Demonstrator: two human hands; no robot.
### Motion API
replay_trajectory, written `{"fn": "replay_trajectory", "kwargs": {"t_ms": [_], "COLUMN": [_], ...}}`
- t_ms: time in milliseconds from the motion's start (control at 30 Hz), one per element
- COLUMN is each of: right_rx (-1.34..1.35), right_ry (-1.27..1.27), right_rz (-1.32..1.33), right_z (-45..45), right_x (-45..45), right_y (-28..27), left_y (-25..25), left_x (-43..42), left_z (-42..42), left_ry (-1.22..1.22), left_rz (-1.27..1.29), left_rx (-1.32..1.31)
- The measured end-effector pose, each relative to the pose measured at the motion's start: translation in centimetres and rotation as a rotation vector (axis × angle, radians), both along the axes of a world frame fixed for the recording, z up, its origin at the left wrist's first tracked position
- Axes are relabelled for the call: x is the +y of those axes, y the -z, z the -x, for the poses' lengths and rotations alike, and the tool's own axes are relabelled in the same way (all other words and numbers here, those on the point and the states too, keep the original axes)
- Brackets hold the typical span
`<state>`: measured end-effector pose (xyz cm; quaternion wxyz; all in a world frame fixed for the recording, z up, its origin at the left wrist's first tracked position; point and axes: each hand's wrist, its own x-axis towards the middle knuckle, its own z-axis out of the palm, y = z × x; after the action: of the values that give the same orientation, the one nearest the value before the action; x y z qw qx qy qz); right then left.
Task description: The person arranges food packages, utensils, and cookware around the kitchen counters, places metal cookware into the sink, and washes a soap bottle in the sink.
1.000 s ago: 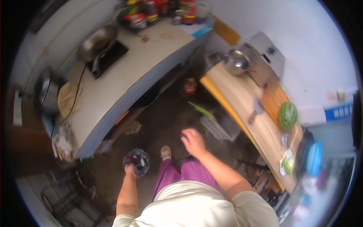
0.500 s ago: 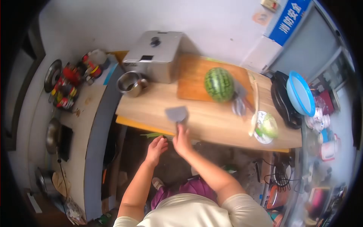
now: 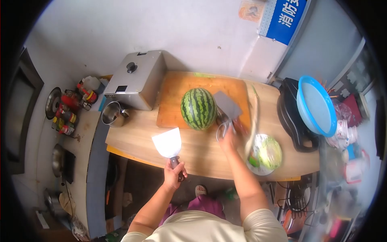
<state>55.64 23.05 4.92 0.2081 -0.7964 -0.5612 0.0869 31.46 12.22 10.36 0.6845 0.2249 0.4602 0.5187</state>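
My left hand (image 3: 174,174) is closed around the dark handle of a wide-bladed metal spatula (image 3: 167,143), its shiny blade raised over the front of the table. My right hand (image 3: 229,138) reaches to the front edge of the cutting board, its fingers on the looped handles of a pair of scissors (image 3: 221,131). Just beyond lies a cleaver (image 3: 228,104) with a broad grey blade. A whole striped watermelon (image 3: 198,109) rests on the wooden cutting board (image 3: 171,97), left of the scissors.
A steel box with a lid (image 3: 135,74) and a metal pot (image 3: 113,114) stand on the left. To the right are a long pale-stemmed vegetable (image 3: 253,125), a plate (image 3: 264,171) with a wrapped cabbage (image 3: 269,152), a black appliance (image 3: 288,109) and a blue basin (image 3: 316,105).
The spatula has passed from my right hand to my left. My right hand has moved right and forward to the scissors. The view has shifted, and the green stalks near my left hand no longer show.
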Motion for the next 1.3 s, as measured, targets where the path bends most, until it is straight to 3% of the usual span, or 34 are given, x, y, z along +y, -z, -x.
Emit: {"fn": "replay_trajectory", "kwargs": {"t_ms": [100,200,333,467,600,767,900,1000,1300], "right_rx": [0.115,0.11,-0.188,-0.312,-0.197,-0.097,-0.135,-0.269,-0.347], "right_ry": [0.021,-0.054,-0.152,-0.209,-0.227,-0.201,-0.189,-0.186,-0.187], "right_rz": [-0.21,-0.051,0.05,0.148,0.335,0.349,0.328,0.291,0.396], "right_z": [0.8,0.4,-0.3,0.6,-0.7,-3.8,-7.9,-7.8,-8.0], "right_x": [0.1,2.8,7.0,7.9,10.2,7.6,6.6,6.5,8.8], "right_y": [-2.0,-2.5,-2.1,-2.1,1.4,-4.7,-3.8,-2.9,-0.5], "left_y": [-0.5,-1.2,-1.2,-0.7,-0.3,-0.9,0.1,0.7,0.6], "left_x": [1.6,2.5,3.9,3.9,3.6,3.2,2.2,1.4,-2.0], "left_z": [-0.5,-1.1,-2.2,-2.5,-2.8,-2.7,-2.2,-2.3,-2.0], "left_ry": [0.054,0.083,0.085,0.103,0.112,0.065,0.056,0.059,0.04], "left_rz": [-0.084,-0.115,-0.127,-0.103,-0.054,-0.042,-0.018,-0.008,-0.01], "left_rx": [0.092,0.141,0.142,0.164,0.184,0.154,0.137,0.109,0.063]}}
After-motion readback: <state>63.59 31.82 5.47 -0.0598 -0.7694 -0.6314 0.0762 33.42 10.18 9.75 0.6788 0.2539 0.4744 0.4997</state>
